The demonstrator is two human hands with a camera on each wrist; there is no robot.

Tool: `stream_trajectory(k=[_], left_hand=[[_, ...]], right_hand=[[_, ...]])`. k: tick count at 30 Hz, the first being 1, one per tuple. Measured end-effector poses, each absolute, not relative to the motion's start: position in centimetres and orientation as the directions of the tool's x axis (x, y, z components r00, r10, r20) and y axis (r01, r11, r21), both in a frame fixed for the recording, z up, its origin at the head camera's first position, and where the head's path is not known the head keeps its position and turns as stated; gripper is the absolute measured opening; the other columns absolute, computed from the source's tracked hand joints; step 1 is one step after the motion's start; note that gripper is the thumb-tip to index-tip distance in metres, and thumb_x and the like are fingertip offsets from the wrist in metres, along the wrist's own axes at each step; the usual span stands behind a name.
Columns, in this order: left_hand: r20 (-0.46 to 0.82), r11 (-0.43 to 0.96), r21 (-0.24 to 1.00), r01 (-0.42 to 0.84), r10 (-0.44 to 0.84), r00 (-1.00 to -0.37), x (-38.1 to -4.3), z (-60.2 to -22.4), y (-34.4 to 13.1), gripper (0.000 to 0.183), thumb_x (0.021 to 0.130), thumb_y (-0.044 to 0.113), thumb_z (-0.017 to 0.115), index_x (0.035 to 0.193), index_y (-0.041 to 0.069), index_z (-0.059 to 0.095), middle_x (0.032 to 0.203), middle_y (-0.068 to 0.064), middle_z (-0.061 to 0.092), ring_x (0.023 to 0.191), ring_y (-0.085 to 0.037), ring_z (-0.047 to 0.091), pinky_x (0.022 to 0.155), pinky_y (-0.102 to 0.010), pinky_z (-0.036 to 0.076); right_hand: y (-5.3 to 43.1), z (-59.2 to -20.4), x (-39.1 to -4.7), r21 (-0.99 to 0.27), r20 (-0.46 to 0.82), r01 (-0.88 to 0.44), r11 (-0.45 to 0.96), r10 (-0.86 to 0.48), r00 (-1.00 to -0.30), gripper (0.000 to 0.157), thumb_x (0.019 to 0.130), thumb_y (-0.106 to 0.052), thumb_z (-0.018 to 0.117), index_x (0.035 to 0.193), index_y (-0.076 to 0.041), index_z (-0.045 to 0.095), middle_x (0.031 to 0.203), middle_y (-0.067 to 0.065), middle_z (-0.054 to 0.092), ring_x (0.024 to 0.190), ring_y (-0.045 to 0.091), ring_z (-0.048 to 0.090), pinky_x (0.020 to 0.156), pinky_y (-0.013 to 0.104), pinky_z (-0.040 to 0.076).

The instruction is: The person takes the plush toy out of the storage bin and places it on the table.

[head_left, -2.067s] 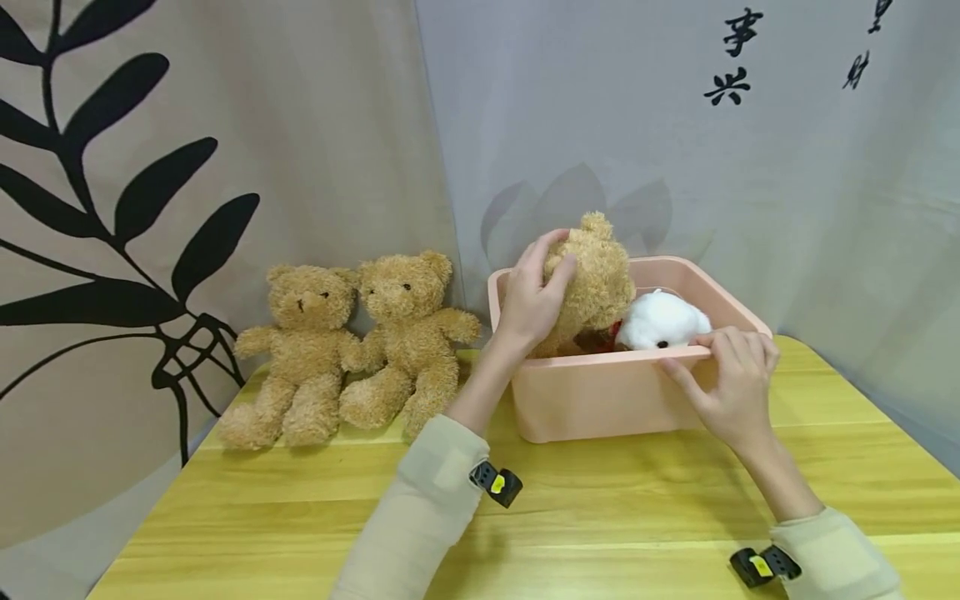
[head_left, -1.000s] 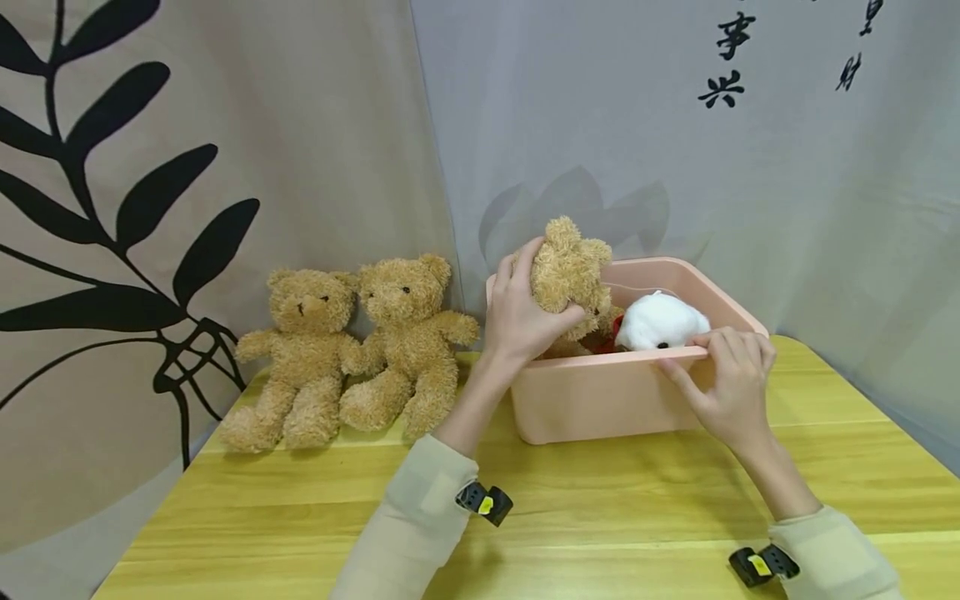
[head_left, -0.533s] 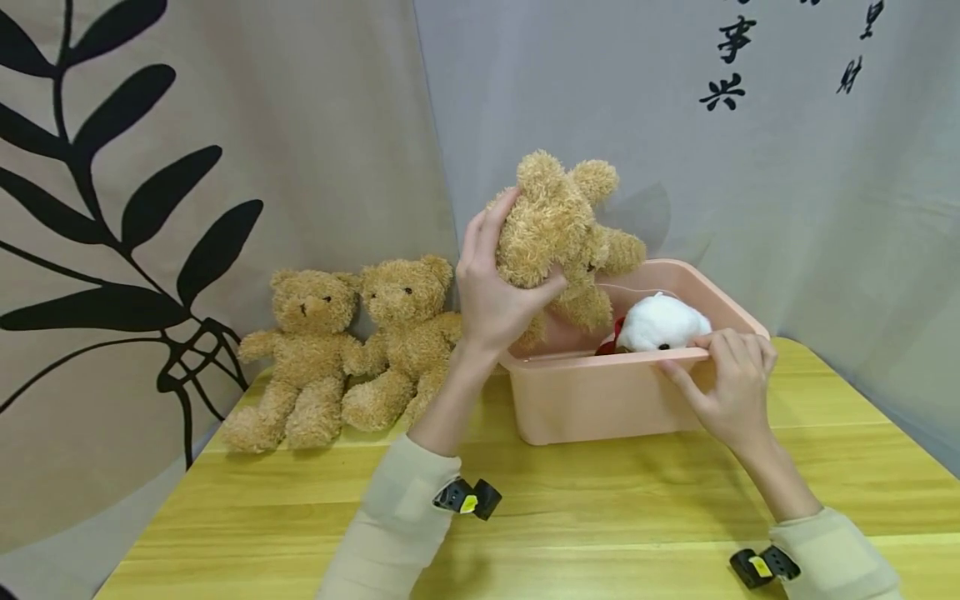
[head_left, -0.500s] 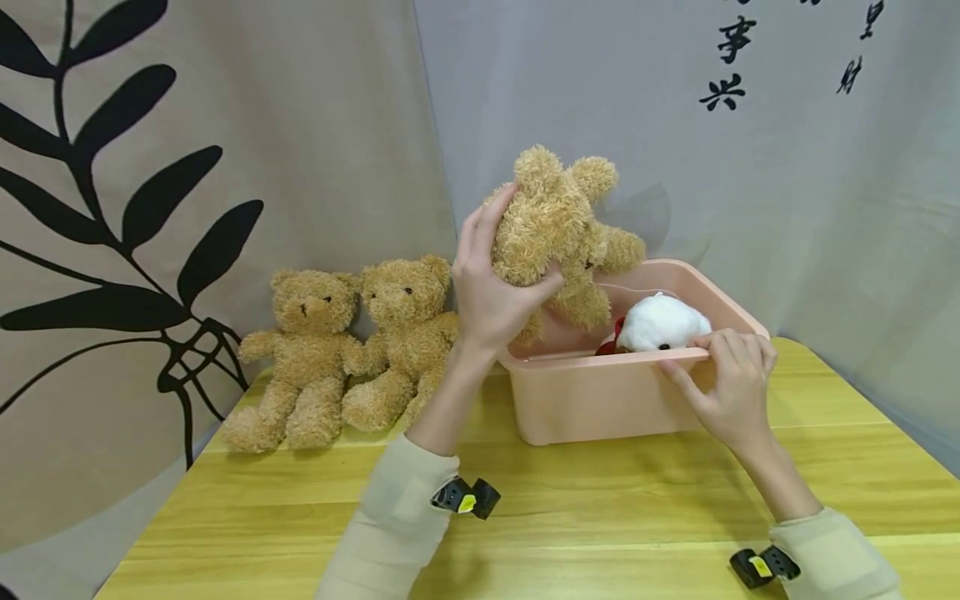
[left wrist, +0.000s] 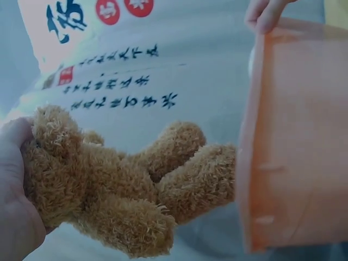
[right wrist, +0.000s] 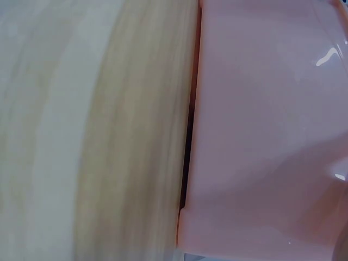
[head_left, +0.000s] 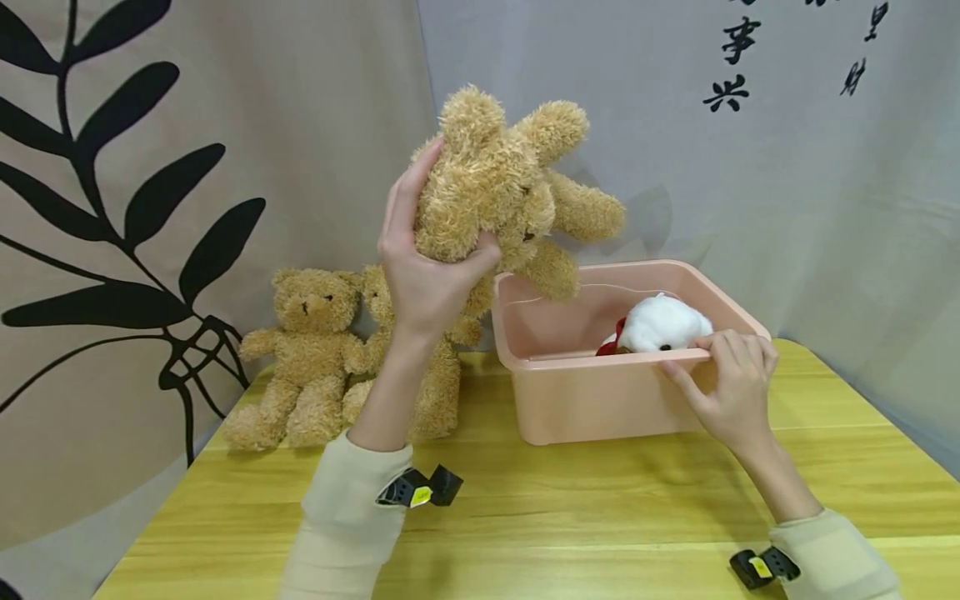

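The left hand (head_left: pixel 438 271) is curled around the head of a tan teddy bear (head_left: pixel 480 187), thumb on the near side and fingers on the far side. The bear is held up tilted above the tabletop (head_left: pixel 600 521), its body and limbs stretching away to the right of that hand. Its lower limbs come close to the rim of a pink box (head_left: pixel 600 404); whether they touch it, I cannot tell.

The right hand (head_left: pixel 727 387) grips the box's front rim near the right corner, fingers hooked over the edge and thumb against the outer wall. The box stands upright on the tabletop, between the two hands and a little beyond the right one. Inside it, just past the right hand's fingertips, a white plush toy (head_left: pixel 663 323) shows above the rim, with a dark spot low on its front and something red (head_left: pixel 612 340) beside it.

To the left of the left hand, another teddy bear (head_left: pixel 303 350) sits upright on the tabletop. A matching bear (head_left: pixel 438 396) sits close beside it, partly hidden behind the left forearm and the held bear. Beyond both hands hangs a pale curtain (head_left: pixel 337 125), with black leaves (head_left: pixel 161 187) printed at far left and dark writing (head_left: pixel 727 93) high above the right hand.
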State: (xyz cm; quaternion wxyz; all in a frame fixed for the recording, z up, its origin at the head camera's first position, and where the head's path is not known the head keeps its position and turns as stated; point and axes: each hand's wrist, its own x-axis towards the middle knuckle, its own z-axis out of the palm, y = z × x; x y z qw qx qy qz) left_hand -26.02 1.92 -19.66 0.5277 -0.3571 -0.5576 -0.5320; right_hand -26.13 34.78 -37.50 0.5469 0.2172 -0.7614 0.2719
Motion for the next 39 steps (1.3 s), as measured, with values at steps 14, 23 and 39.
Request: stream_trajectory(k=[14, 23, 39], left_hand=[[0.962, 0.188, 0.225, 0.956, -0.199, -0.187, -24.5, -18.3, -4.0, 0.071, 0.066, 0.01, 0.071, 0.133, -0.009, 0.054, 0.134, -0.009, 0.062, 0.123, -0.026, 0.055, 0.106, -0.044, 0.045], [0.963, 0.18, 0.221, 0.958, -0.193, -0.186, -22.7, -17.5, -6.8, 0.068, 0.066, 0.009, 0.071, 0.129, -0.011, 0.057, 0.129, -0.013, 0.065, 0.118, -0.032, 0.06, 0.102, -0.045, 0.049], [0.944, 0.282, 0.331, 0.901, -0.09, -0.318, -22.0, -18.8, -13.2, 0.065, 0.066, -0.009, 0.068, 0.131, -0.006, 0.061, 0.131, -0.018, 0.064, 0.115, -0.03, 0.06, 0.092, -0.029, 0.052]], right_hand=[[34.9, -37.5, -26.1, -0.178, 0.95, -0.629, 0.757, -0.035, -0.311, 0.075, 0.09, -0.069, 0.058, 0.088, 0.005, 0.06, 0.082, 0.018, 0.055, 0.079, 0.038, 0.041, 0.096, 0.034, 0.011], [35.0, -37.5, -26.2, -0.167, 0.952, -0.629, 0.759, -0.041, -0.302, 0.074, 0.091, -0.069, 0.058, 0.088, 0.005, 0.059, 0.081, 0.018, 0.055, 0.08, 0.039, 0.041, 0.096, 0.034, 0.011], [34.9, -37.5, -26.1, -0.164, 0.953, -0.63, 0.759, -0.042, -0.3, 0.075, 0.091, -0.069, 0.058, 0.087, 0.006, 0.059, 0.08, 0.018, 0.054, 0.078, 0.038, 0.04, 0.095, 0.034, 0.011]])
